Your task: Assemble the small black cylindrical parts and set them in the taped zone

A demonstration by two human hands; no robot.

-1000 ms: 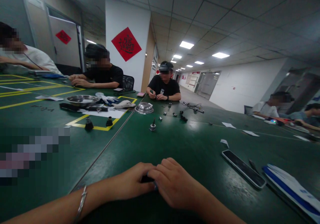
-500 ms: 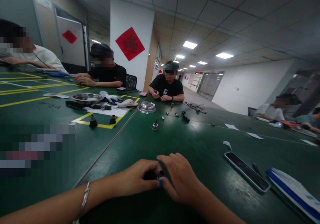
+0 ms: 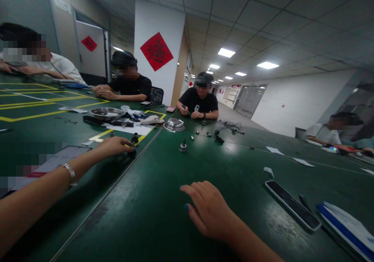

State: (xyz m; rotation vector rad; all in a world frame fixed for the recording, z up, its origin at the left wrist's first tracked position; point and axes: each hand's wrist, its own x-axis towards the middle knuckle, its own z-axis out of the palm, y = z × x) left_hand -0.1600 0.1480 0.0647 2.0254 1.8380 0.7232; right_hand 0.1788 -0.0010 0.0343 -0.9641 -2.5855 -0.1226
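My left hand (image 3: 115, 145) reaches far out to the left over the green table (image 3: 163, 184), by the yellow taped line (image 3: 99, 135). Its fingers are closed on a small black part (image 3: 132, 145) at the fingertips, which sits low at the table surface. Another small black part (image 3: 134, 138) stands just behind it. My right hand (image 3: 206, 209) rests near me in the middle of the table, fingers spread and holding nothing.
A phone (image 3: 292, 205) and blue-and-white papers (image 3: 347, 225) lie to the right. A small metal part (image 3: 183, 147), a metal dish (image 3: 173, 124), a metal bowl (image 3: 106, 113) and white gloves (image 3: 140, 117) lie farther out. Several people sit around the table.
My hands were together near me around a small black part. The left hand has carried it out to the far left by the yellow line; the right hand stayed and opened.
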